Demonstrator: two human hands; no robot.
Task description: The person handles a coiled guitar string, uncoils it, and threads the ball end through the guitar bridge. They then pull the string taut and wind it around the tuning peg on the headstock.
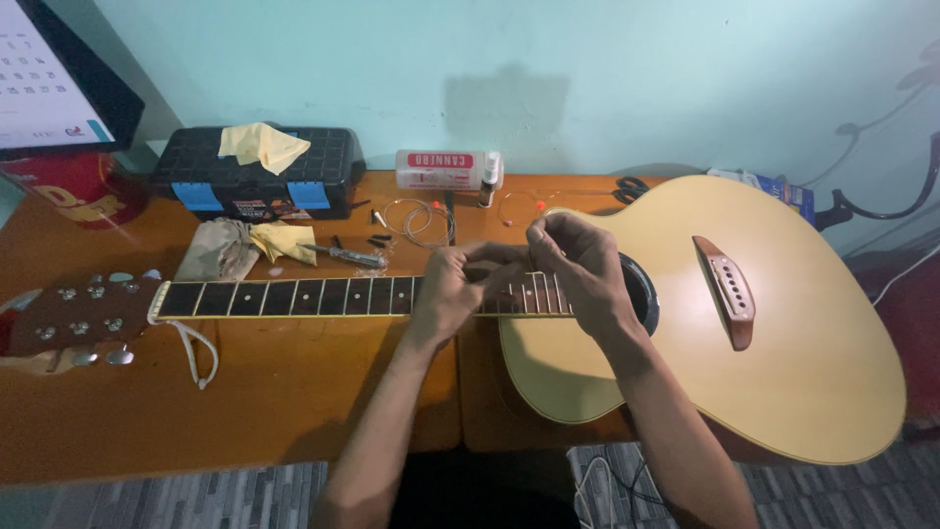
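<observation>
A head-worn camera looks down at an orange-brown wooden table (245, 411) set against a pale green wall. At far left sits the corner of a screen (49, 78), with a red object beneath it. Next comes a black toolbox (259, 176) with blue latches and a yellow cloth (262, 145) draped on its lid. In front of it lie a crumpled grey rag, another yellow cloth and a small tool (343, 256). An acoustic guitar (783, 343) lies flat across the table with no strings fitted, its headstock (73, 323) at left and its pale body at right, so the dark fretboard (294, 297) faces up within easy reach. Behind the neck lie loose coils of wire string (419, 220) and a white plastic case (446, 169) with a red label. At centre, the person's two bare hands meet just above the fretboard, where the neck joins the body. The left hand (452, 292) is curled with its fingers drawn in, and the right hand (578, 264) is pinched narrow, thumb and fingers together. They appear to hold something thin between them, perhaps a string; it is too fine to tell for certain. Farther right are the sound hole (641, 294) and the brown bridge (729, 291).
</observation>
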